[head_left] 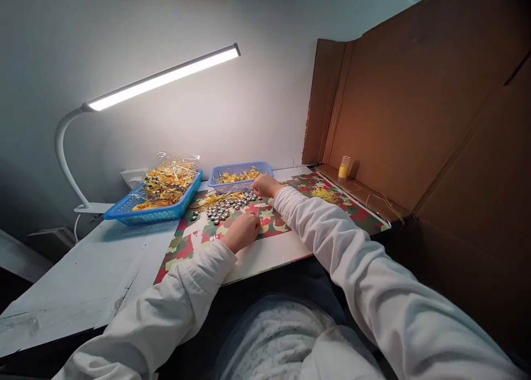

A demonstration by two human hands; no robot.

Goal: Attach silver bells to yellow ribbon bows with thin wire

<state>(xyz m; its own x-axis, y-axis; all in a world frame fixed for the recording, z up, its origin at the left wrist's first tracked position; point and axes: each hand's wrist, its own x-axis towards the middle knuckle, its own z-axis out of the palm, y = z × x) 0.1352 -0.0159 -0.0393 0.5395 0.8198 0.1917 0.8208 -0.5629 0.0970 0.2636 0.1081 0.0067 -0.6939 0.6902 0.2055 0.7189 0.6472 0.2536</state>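
1. At the centre of the camouflage-patterned mat (186, 241), silvery round beads (219, 211) lie loosely scattered.
2. At their five o'clock, the left hand (243, 230) is clenched, fingers curled inward; whatever it may grasp is hidden.
3. At two o'clock, the right hand (266, 186) is near the beads; its grip is too small to tell.
4. At twelve o'clock, a light-blue plastic basket (224, 188) holds yellow pieces.
5. At nine o'clock, a brighter blue basket (143, 217) bears heaped yellow pieces and clear plastic.
6. At three o'clock lies tangled yellow cord (324, 194); farther, toward two, a yellow thread spool (344, 168) stands upright.
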